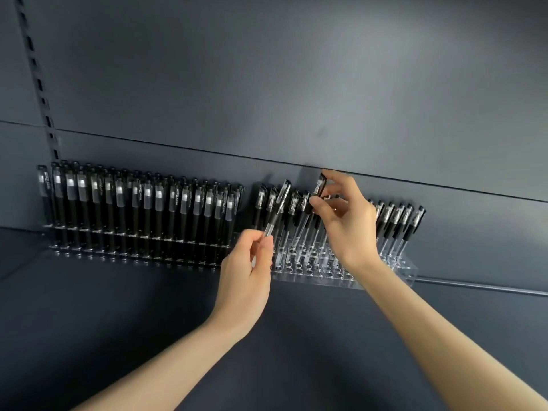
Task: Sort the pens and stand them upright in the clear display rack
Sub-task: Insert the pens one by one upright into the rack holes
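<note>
The clear-barrelled pen with a black cap [277, 212] is tilted, cap toward one o'clock. It is pinched near its lower end by the left hand [246, 271], whose curled fingers hide the tip. At two o'clock from it, the right hand [347, 223] grips the cap of a second black-capped clear pen [320, 183] between thumb and fingertips. That cap is raised above its neighbours. Its barrel is lost among the other pens, so whether its tip sits in a hole cannot be told.

Both pens are over the clear plastic display rack [410, 268], whose front holes are open. Upright black-capped pens [398, 221] stand along the back. The right hand covers the middle of that row.

At nine o'clock from the rack stands a packed block of black pens with frosted caps [133, 203]. Everything rests on a dark grey shelf [118, 321] against a grey back panel [267, 84]. A slotted upright rail [38, 81] at eleven o'clock is cut off at the top.
</note>
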Demonstrator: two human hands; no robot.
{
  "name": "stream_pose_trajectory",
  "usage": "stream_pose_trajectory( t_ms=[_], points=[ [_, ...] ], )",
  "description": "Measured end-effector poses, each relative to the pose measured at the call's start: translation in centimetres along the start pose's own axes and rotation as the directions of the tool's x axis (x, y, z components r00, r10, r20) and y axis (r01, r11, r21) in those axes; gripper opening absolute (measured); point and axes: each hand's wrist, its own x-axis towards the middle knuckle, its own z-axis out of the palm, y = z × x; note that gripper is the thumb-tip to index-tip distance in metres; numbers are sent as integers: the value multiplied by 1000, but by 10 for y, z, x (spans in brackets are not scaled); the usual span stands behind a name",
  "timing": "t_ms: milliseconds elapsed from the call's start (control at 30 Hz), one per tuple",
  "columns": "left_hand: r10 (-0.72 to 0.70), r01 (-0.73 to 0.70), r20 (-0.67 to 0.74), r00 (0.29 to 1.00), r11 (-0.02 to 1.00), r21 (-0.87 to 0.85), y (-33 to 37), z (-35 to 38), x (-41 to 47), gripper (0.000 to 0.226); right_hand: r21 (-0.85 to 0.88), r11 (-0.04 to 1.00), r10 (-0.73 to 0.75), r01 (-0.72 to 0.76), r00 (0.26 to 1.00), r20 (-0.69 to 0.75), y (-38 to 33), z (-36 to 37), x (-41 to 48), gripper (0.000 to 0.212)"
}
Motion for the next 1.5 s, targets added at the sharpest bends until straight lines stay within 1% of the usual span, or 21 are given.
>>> stream_pose_trajectory(
  t_ms=[133, 300, 433, 633, 733, 767, 833, 900, 933, 1000, 1067, 1100, 1167, 1200, 1233, 1300, 1333, 1433, 1500],
  points=[
    [-24, 24, -11, 1000, 1000, -6, -2, 0, 1, 20, -71, 997, 27, -20, 995, 92, 7, 0, -2, 35],
    [-37, 37, 7, 999, 999, -23, -4, 1, 2, 21, -117, 993, 43, -28, 990, 131, 5, -2, 1, 30],
    [-32, 33, 21, 999, 999, -22, -4, 3, 1, 18, -153, 987, 77, -48, 978, 192, 3, -4, 2, 27],
    [-47, 49, 36, 998, 998, -35, -4, 3, 0, 18, -174, 984, 77, -43, 978, 194, 6, -3, -4, 27],
    [-56, 59, 48, 997, 997, -47, -2, 4, -2, 17, -221, 975, 42, -9, 989, 145, 5, -5, -5, 26],
    [-61, 64, 54, 997, 997, -52, -1, 4, -2, 18, -202, 979, 36, -12, 993, 113, 4, -7, -7, 24],
    [-70, 75, 75, 995, 994, -73, 1, 6, -3, 18, -62, 996, 68, -63, 994, 87, -2, -10, -14, 15],
    [-62, 71, 120, 991, 995, -76, 1, 8, -6, 15, 99, 984, 135, -151, 979, 150, -8, -10, -22, 14],
    [-56, 68, 150, 987, 995, -76, 1, 9, -8, 13, 140, 974, 152, -179, 971, 187, -9, -10, -25, 17],
    [-65, 86, 205, 977, 992, -97, 3, 12, -12, 9, 189, 957, 174, -218, 959, 226, -11, -10, -28, 24],
    [-86, 112, 236, 968, 989, -101, 5, 13, -14, 6, 251, 934, 198, -256, 952, 235, -12, -10, -26, 26],
    [-84, 103, 234, 969, 992, -73, 6, 13, -13, 6, 262, 930, 198, -258, 952, 234, -12, -11, -25, 24],
    [-23, 10, 203, 979, 998, 66, 4, 11, -13, 10, 235, 942, 193, -238, 961, 200, -11, -15, -22, 25],
    [31, -64, 191, 981, 983, 171, 2, 9, -12, 14, 210, 953, 187, -220, 968, 166, -12, -18, -19, 26],
    [91, -145, 193, 977, 947, 286, 1, 7, -12, 20, 181, 964, 174, -194, 977, 124, -12, -22, -16, 28],
    [190, -294, 250, 949, 817, 496, -2, 4, -11, 31, 112, 987, 114, -118, 993, 38, -12, -29, -8, 33],
    [206, -346, 295, 933, 743, 574, -4, 3, -10, 37, 65, 995, 73, -73, 997, 3, -11, -32, -4, 35],
    [152, -426, 420, 895, 570, 702, -10, 5, -11, 52, -10, 1000, -10, 9, 998, -60, -9, -34, 5, 37],
    [114, -448, 458, 882, 507, 736, -15, 7, -11, 57, -27, 999, -20, 19, 997, -70, -5, -30, 7, 34]
  ],
)
